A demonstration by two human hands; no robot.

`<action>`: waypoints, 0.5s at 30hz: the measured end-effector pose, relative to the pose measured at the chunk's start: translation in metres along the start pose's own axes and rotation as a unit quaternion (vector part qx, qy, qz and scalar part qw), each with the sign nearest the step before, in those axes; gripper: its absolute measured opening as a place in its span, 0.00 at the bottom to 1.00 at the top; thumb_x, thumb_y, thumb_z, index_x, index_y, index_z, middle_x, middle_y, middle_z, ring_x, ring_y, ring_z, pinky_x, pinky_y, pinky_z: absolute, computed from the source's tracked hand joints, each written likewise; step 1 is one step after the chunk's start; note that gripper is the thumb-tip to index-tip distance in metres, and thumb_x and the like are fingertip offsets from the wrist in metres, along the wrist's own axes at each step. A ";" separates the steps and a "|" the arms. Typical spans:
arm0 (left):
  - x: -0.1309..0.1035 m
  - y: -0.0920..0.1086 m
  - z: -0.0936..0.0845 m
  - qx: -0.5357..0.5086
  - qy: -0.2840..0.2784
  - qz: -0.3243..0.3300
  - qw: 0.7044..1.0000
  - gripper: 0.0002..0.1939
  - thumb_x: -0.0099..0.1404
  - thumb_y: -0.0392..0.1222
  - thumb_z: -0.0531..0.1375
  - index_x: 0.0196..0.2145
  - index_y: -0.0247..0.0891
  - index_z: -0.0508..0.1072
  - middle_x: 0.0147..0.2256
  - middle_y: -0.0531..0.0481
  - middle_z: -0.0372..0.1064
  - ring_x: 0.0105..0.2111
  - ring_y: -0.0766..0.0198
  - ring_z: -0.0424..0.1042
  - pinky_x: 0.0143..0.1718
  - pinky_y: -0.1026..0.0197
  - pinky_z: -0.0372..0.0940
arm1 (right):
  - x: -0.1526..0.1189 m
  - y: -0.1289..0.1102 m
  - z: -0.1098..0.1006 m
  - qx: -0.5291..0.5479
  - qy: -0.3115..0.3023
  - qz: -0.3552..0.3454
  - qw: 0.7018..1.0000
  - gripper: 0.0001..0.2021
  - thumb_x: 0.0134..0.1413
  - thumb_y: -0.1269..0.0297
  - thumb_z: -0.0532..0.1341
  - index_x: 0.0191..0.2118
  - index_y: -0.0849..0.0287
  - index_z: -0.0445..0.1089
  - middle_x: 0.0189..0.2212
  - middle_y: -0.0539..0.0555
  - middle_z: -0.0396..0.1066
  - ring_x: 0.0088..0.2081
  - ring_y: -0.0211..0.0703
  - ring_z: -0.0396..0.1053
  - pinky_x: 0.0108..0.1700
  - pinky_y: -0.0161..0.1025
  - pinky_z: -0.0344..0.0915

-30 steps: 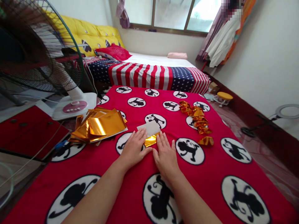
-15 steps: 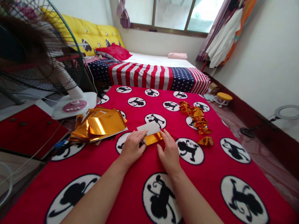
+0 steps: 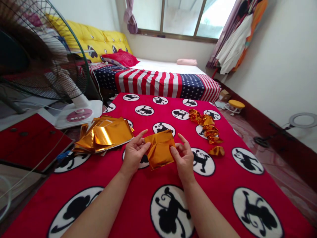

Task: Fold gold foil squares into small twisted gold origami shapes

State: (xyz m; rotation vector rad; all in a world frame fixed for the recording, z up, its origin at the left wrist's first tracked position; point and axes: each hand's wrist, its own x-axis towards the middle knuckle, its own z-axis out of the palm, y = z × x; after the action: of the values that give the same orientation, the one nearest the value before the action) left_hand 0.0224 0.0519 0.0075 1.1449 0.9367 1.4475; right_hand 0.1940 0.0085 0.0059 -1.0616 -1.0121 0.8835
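Between my two hands is a sheet of gold foil paper (image 3: 161, 150), its shiny gold side facing me and a crease running across its upper part. My left hand (image 3: 135, 150) pinches its left edge between thumb and fingers. On the opposite edge, my right hand (image 3: 182, 155) grips it the same way, index finger raised. To the left lies a loose stack of gold foil sheets (image 3: 115, 130), some with white borders showing. Several folded gold foil pieces (image 3: 210, 129) sit in a row on the right, with one separate folded piece (image 3: 217, 151) nearest me.
A red cloth with monkey prints (image 3: 119, 205) covers the surface under my hands. At the left stands a running fan (image 3: 81, 109) beside a red panel (image 3: 29, 140). Beyond are a bed (image 3: 158, 82), a yellow stool (image 3: 236, 104) and a ring-shaped stand (image 3: 303, 120).
The sheet lay partly folded on the cloth, white side showing; now it is lifted and turned with its gold side toward me. Both hands now pinch its side edges.
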 end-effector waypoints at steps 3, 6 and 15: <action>0.001 0.000 -0.002 -0.004 -0.015 -0.053 0.998 0.24 0.53 0.43 0.69 0.48 0.37 0.77 0.30 0.52 0.73 0.27 0.70 0.70 0.26 0.70 0.64 | -0.001 -0.003 0.000 0.006 -0.006 0.004 1.000 0.27 0.55 0.61 0.64 0.60 0.53 0.60 0.31 0.48 0.70 0.33 0.37 0.69 0.39 0.35 0.67; 0.000 0.002 -0.003 0.031 -0.057 -0.101 0.993 0.20 0.53 0.46 0.68 0.42 0.33 0.79 0.32 0.46 0.77 0.28 0.64 0.73 0.27 0.67 0.66 | 0.001 -0.003 -0.001 0.020 -0.011 0.022 0.999 0.24 0.54 0.60 0.64 0.56 0.53 0.65 0.35 0.50 0.72 0.37 0.40 0.72 0.41 0.37 0.68; 0.001 0.001 -0.002 0.110 -0.133 -0.038 0.984 0.16 0.56 0.40 0.64 0.42 0.35 0.80 0.43 0.45 0.75 0.29 0.67 0.73 0.26 0.68 0.67 | 0.006 0.005 -0.007 -0.044 -0.067 0.033 0.996 0.07 0.52 0.64 0.63 0.37 0.56 0.77 0.36 0.52 0.75 0.39 0.43 0.72 0.41 0.37 0.67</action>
State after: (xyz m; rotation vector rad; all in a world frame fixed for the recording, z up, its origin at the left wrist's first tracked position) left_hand 0.0204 0.0526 0.0084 1.4099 0.9546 1.1158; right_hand 0.2023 0.0130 0.0010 -1.1260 -1.1411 0.9812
